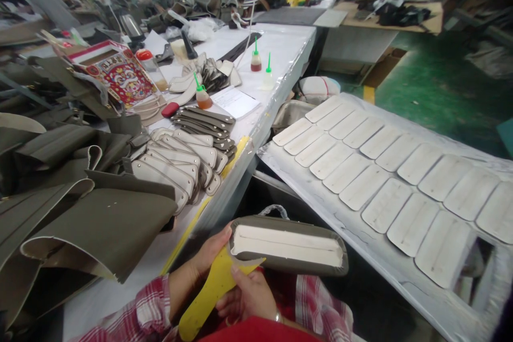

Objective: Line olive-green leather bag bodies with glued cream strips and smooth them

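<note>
The person's left hand (pixel 214 251) grips one end of an olive leather-like piece (pixel 300 267), held before the body beside the table (pixel 286 59). The right hand (pixel 252 293) holds a yellow curved-ended tool (pixel 212 288), thumb on its face. In this piece a white panel (pixel 256 236) already sits inside the olive rim; whether it is fixed cannot be told. Two rows of loose white panels (pixel 388 203) cover much of the board (pixel 401 268), so most of that batch seems left.
</note>
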Demonstrator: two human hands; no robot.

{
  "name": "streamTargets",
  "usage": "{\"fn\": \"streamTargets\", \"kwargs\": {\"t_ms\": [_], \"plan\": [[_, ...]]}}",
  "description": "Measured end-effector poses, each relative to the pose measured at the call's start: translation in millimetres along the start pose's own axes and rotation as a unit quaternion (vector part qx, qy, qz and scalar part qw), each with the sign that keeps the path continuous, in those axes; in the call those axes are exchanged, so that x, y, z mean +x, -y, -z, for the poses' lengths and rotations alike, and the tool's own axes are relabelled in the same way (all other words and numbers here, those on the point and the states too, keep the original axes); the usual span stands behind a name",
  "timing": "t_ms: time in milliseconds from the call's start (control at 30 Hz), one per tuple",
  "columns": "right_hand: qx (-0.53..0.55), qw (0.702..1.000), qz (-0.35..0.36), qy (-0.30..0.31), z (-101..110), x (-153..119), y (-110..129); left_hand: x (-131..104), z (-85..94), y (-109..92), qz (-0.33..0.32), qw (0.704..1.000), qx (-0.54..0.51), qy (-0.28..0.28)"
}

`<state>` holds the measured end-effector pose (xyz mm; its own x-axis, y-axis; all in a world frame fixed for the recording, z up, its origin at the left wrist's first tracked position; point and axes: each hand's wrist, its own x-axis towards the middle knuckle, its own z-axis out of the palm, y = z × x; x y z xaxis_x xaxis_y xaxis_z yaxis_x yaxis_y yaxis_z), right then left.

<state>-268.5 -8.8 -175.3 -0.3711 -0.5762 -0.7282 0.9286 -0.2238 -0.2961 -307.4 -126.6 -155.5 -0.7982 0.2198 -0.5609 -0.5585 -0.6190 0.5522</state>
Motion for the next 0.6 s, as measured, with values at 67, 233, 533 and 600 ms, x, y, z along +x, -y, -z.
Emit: {"fn": "streamTargets", "kwargs": {"t_ms": [67, 233, 533, 600], "plan": [[0.000, 1.000, -0.007, 0.006, 1, -1, 2, 0, 1.8, 1, -0.003, 1.000, 0.013, -0.005], [-0.008, 1.000, -0.022, -0.010, 5, 0, 6, 0, 3.3, 3, -0.030, 0.999, 0.031, -0.020], [0.006, 0.999, -0.007, 0.031, 11, -3, 5, 6, 5.5, 1, -0.048, 0.996, 0.063, -0.045], [0.012, 0.999, -0.005, 0.030, 10, -4, 5, 6, 7.9, 3, -0.049, 0.996, 0.069, -0.037]]}}
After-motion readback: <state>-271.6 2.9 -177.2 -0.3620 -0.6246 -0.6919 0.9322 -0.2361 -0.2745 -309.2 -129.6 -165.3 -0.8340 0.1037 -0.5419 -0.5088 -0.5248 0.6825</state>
